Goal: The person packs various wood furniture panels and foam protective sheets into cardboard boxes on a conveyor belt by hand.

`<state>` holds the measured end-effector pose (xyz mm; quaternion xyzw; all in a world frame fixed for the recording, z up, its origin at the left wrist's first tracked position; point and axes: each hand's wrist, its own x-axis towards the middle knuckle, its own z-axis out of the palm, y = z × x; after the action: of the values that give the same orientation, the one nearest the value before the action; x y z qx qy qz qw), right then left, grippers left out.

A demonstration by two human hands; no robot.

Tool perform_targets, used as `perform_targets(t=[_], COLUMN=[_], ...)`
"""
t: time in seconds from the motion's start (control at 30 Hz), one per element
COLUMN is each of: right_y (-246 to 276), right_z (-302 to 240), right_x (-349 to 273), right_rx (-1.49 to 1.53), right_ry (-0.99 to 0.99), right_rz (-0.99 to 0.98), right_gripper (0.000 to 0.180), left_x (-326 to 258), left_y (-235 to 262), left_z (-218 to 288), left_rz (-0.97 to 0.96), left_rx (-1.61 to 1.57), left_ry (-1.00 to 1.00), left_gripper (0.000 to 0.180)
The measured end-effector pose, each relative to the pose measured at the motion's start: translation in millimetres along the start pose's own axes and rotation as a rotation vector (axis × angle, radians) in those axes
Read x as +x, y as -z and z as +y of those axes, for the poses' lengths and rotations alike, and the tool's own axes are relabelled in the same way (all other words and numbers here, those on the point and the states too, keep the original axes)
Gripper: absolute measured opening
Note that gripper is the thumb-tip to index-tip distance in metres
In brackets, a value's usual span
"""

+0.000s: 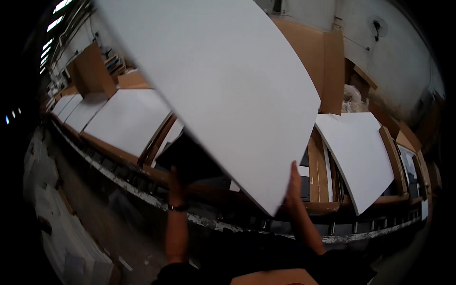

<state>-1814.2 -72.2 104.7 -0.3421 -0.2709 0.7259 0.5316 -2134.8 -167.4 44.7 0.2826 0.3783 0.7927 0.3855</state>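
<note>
A large white panel [228,85] stands tilted in front of me, its lower corner pointing toward my body and its top running out of view. My right hand [293,185] grips the panel's right edge near that corner, thumb upward. To the left, my left hand [175,183], with a dark band at the wrist, is in deep shadow beside a black flat piece [192,156] below the panel's left edge. Its fingers are too dark to make out, so whether it touches the panel or the black piece does not show.
A roller conveyor [142,194] crosses in front of me, carrying open cardboard boxes. White panels lie in boxes at left [128,116] and a tilted one [358,156] at right. Raised cardboard flaps [308,57] stand behind. Stacked pale sheets [71,232] lie at lower left; a wall fan [377,26] hangs behind.
</note>
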Motion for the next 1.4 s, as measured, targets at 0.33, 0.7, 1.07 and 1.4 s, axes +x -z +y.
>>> perform_targets(t=[0.33, 0.7, 1.07, 1.4], right_y=[-69.8, -114.1, 102.7, 288.5], right_z=[122.1, 296.1, -14.8, -86.2], right_x=[114.3, 142.8, 122.9, 32.1], right_rx=[0.329, -0.024, -0.593, -2.079], right_ry=[-0.062, -0.616, 0.089, 0.147], right_rz=[0.056, -0.395, -0.590, -0.296], right_gripper=[0.037, 0.038, 0.034, 0.076], left_x=[-123.4, -115.4, -116.2, -45.9], left_y=[87.1, 66.2, 39.7, -165.8], left_z=[-12.5, -50.1, -65.6, -94.1], left_rz=[0.270, 0.165, -0.008, -1.371], left_rx=[0.079, 0.068, 0.028, 0.650], left_ry=[0.223, 0.309, 0.472, 0.126], left_gripper=[0.064, 0.058, 0.064, 0.048])
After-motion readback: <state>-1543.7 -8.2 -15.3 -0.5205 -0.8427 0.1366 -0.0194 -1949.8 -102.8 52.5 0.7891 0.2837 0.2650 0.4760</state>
